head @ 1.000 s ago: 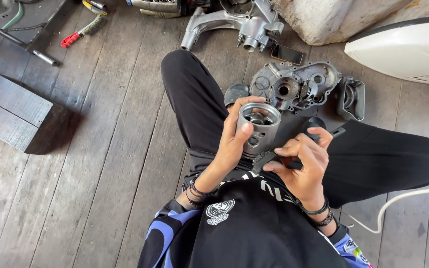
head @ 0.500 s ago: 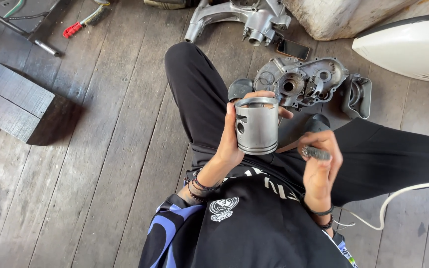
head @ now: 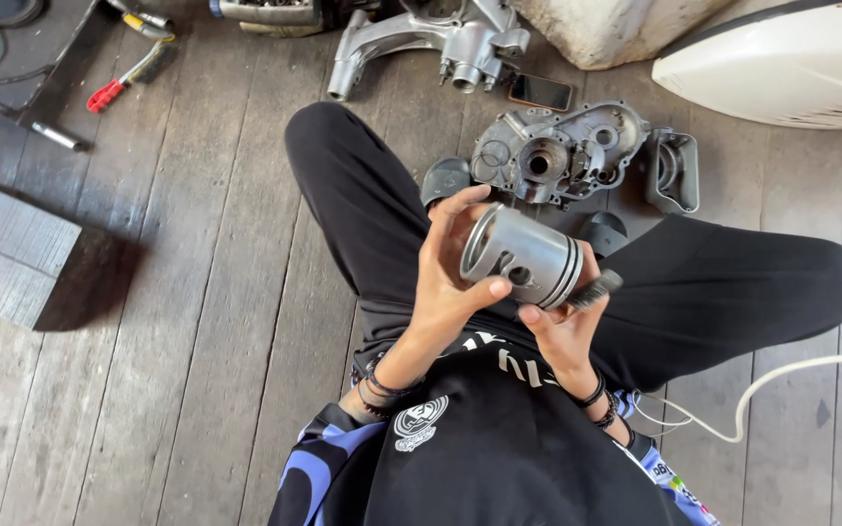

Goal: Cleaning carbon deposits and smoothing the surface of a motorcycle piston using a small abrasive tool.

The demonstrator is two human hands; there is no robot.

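Note:
I sit cross-legged on a plank floor. My left hand (head: 443, 273) grips a grey metal piston (head: 523, 255), which lies on its side over my lap with its open skirt turned to the left. My right hand (head: 562, 329) is under the piston's ringed end. Its fingertips touch the piston, and it holds a small dark ridged tool (head: 596, 289) that sticks out to the right.
A grey engine case (head: 557, 156) and a dark cover (head: 672, 173) lie past my knees. A phone (head: 541, 92) and a cast metal arm (head: 440, 39) lie further back, with a white body panel (head: 782, 63) at top right. At left are a red-handled tool (head: 114, 88) and a wooden block (head: 21, 253), and a white cable (head: 782, 385) runs at right.
My left hand has tipped the piston from upright onto its side. My right hand has come up from my lap to its ringed end, bringing the dark tool.

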